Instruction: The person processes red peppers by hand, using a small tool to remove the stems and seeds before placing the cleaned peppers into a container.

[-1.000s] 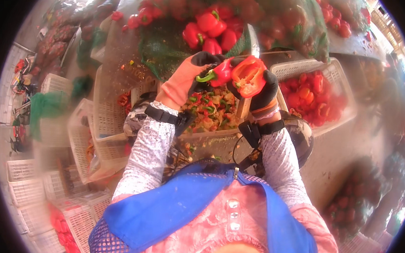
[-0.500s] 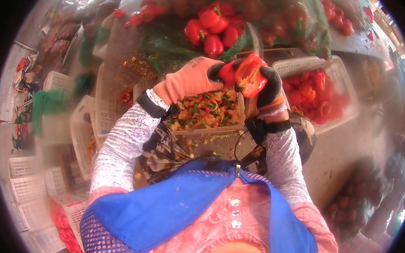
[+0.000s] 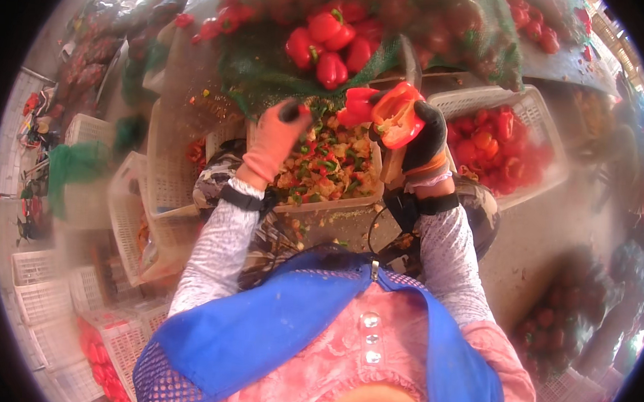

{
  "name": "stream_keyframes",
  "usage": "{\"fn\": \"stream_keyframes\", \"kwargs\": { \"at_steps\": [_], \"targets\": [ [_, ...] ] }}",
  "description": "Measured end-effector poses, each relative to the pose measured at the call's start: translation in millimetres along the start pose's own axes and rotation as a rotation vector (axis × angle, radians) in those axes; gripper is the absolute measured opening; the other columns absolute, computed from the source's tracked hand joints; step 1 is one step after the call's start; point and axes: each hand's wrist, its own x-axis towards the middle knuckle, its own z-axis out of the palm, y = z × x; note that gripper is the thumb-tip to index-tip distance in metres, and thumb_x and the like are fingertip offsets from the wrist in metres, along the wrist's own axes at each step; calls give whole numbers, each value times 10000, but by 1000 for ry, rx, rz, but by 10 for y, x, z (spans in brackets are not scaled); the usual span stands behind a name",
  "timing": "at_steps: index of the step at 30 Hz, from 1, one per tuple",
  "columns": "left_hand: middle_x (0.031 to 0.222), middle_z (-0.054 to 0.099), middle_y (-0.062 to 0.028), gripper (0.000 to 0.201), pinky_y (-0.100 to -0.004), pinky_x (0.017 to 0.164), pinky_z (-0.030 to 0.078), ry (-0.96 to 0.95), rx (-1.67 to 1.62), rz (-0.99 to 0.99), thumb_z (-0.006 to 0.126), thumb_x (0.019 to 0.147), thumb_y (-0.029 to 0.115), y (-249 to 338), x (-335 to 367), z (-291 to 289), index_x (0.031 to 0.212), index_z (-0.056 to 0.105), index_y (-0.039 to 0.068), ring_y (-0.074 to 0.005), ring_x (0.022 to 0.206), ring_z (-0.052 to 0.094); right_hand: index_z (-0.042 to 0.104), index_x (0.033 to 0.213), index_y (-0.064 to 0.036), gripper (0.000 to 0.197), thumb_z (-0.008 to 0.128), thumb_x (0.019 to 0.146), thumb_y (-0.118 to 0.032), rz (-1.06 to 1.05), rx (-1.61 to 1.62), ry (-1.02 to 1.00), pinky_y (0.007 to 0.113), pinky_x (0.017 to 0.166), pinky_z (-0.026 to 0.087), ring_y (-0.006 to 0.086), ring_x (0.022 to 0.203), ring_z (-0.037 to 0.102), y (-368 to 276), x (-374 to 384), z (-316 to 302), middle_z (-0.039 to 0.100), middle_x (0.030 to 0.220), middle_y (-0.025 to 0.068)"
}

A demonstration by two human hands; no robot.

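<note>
My right hand (image 3: 429, 137), in a black-palmed orange glove, grips a red bell pepper (image 3: 399, 121) that is split open, its pale inside facing up. Another red pepper piece (image 3: 357, 107) sticks out on the left side of that grip. My left hand (image 3: 273, 139), in a matching glove, is apart from the pepper with its fingers curled together; a speck of red shows at the fingertips, too small to make out. Below both hands sits a crate (image 3: 336, 204) of pepper cores, green stems and seedy scraps.
At right stands a white crate (image 3: 541, 114) of red pepper pieces. Ahead, whole red peppers (image 3: 332, 69) lie on green mesh (image 3: 259, 77). Several empty-looking crates (image 3: 171, 160) are at left. A sack of peppers (image 3: 560, 315) rests on the floor at lower right.
My left hand has let go of the pepper and moved left and down, over the crate's left side. My right hand still holds the pepper in nearly the same place.
</note>
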Motion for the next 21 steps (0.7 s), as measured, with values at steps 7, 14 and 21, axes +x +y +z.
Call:
{"fn": "stream_keyframes", "kwargs": {
  "at_steps": [7,14,21],
  "targets": [
    [1022,657,-156,404,-411,716,532,-258,304,571,771,719,170,905,-43,283,1094,638,100,-354,867,660,565,1152,28,498,570,861,-376,36,-167,244,382,755,527,344,908,640,122,106,-355,654,1070,216],
    [788,652,-161,218,-383,636,500,-523,-11,549,734,735,147,860,95,316,908,638,54,-358,736,636,571,1027,-20,326,540,884,-312,151,-45,86,330,763,476,228,817,619,71,-84,85,641,930,109],
    [748,614,-127,204,-303,639,472,-466,6,471,718,714,31,917,-34,412,908,655,20,-190,654,576,604,937,-38,260,518,904,-281,206,-13,48,337,788,503,228,846,632,113,63,-203,628,874,81]
  ]
}}
